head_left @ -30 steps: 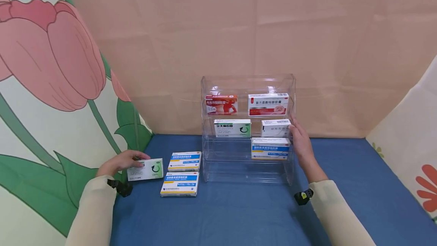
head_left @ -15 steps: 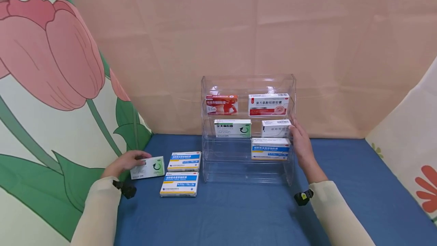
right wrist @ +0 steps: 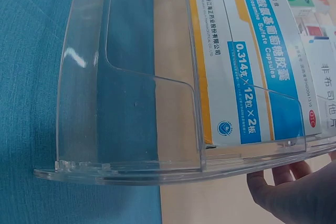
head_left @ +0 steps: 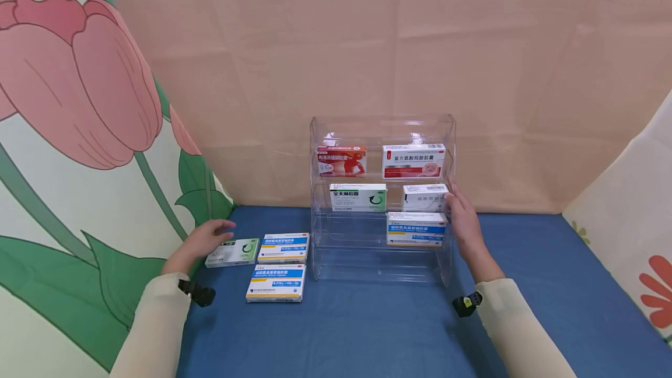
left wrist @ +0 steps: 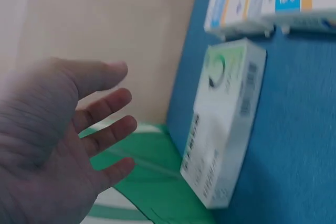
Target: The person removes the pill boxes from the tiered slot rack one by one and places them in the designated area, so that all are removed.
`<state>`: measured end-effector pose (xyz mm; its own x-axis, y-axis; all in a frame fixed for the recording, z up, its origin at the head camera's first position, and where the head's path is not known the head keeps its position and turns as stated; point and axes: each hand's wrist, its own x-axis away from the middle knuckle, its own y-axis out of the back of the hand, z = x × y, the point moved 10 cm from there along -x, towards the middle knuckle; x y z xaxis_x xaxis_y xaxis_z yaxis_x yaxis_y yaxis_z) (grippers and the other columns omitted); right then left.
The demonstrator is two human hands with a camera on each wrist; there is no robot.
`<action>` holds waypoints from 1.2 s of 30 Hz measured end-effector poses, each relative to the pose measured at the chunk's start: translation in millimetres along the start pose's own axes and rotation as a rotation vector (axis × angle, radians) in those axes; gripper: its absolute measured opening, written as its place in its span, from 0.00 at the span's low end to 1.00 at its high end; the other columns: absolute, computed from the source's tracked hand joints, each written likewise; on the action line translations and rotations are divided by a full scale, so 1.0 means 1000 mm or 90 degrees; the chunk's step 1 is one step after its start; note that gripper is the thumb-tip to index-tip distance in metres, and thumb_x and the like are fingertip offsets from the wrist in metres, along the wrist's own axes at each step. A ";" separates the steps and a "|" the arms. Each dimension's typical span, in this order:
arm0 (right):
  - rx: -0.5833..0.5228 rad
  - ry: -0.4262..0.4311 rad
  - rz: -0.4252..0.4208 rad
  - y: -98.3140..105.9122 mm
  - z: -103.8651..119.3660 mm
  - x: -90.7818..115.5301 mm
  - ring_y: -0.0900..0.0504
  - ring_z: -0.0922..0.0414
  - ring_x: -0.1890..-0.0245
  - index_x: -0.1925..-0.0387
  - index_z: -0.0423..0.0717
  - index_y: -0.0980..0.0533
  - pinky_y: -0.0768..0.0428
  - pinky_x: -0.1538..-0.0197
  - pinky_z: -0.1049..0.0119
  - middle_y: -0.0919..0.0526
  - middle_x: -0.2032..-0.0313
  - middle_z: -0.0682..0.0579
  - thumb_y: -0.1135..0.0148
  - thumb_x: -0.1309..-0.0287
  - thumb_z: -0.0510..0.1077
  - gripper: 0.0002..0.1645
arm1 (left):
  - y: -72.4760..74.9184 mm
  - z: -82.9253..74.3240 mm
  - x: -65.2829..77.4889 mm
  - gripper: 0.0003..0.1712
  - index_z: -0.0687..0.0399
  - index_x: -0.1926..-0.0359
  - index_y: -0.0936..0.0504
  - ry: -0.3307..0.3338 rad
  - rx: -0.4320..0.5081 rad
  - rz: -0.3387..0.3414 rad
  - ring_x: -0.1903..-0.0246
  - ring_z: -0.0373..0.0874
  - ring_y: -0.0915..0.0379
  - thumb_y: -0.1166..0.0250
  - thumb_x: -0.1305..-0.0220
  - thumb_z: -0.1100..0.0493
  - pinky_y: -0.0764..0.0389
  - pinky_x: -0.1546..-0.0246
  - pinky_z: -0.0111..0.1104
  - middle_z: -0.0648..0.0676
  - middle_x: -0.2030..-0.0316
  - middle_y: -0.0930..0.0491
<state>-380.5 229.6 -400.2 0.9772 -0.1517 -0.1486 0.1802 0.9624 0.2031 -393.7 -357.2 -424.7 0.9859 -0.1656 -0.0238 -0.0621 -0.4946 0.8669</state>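
My left hand [head_left: 203, 242] is off the white-and-green medicine box [head_left: 233, 254], which lies flat on the blue cloth. In the left wrist view the fingers are spread, with a gap between them and that box [left wrist: 223, 119]. My right hand [head_left: 464, 223] grips the right side of a clear acrylic display rack [head_left: 349, 264], thumb near the small white box [head_left: 420, 198] on the middle tier. In the right wrist view its fingers [right wrist: 281, 176] lie against the rack's outer side, beside a blue-and-white capsule box [right wrist: 252, 66].
Two blue-and-white capsule boxes, a rear one [head_left: 283, 248] and a front one [head_left: 275, 284], lie left of the rack. The rack also carries a red box [head_left: 341, 162], a white-and-red box [head_left: 413, 162] and another green-and-white box [head_left: 358, 198]. A beige backdrop [head_left: 336, 45] stands behind.
The left hand moved the white-and-green box right, up beside the rear capsule box, laid it flat and let go. The right hand stays on the rack.
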 end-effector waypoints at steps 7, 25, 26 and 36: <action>-0.004 -0.022 0.007 -0.001 0.008 0.005 0.64 0.56 0.20 0.20 0.68 0.56 0.60 0.23 0.37 0.59 0.20 0.63 0.65 0.20 0.56 0.33 | 0.009 -0.038 0.007 0.24 0.62 0.37 0.23 -0.034 0.002 -0.045 0.36 0.68 0.34 0.40 0.26 0.52 0.31 0.38 0.63 0.69 0.37 0.27; -0.003 -0.002 0.000 -0.001 0.002 0.001 0.64 0.59 0.20 0.22 0.73 0.55 0.61 0.22 0.42 0.58 0.21 0.69 0.65 0.21 0.60 0.32 | 0.006 -0.139 0.025 0.20 0.57 0.40 0.19 -0.136 0.050 -0.148 0.36 0.61 0.31 0.35 0.29 0.55 0.31 0.37 0.59 0.62 0.38 0.25; -0.002 -0.001 -0.001 -0.001 0.003 0.001 0.63 0.59 0.20 0.22 0.72 0.55 0.61 0.22 0.42 0.58 0.21 0.68 0.65 0.21 0.60 0.32 | 0.005 -0.144 0.026 0.20 0.57 0.40 0.19 -0.140 0.055 -0.152 0.36 0.61 0.31 0.35 0.29 0.55 0.31 0.37 0.59 0.62 0.38 0.24; -0.005 -0.005 0.000 -0.002 0.003 0.002 0.63 0.57 0.20 0.22 0.75 0.54 0.58 0.23 0.38 0.58 0.21 0.68 0.64 0.22 0.61 0.32 | -0.016 -0.191 0.027 0.20 0.53 0.40 0.19 -0.176 0.099 -0.166 0.40 0.56 0.26 0.33 0.31 0.53 0.22 0.42 0.54 0.57 0.40 0.22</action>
<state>-378.9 227.1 -397.7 0.9780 -0.1539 -0.1411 0.1799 0.9641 0.1953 -336.2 -191.1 -344.1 0.8941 -0.2309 -0.3838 0.1401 -0.6697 0.7293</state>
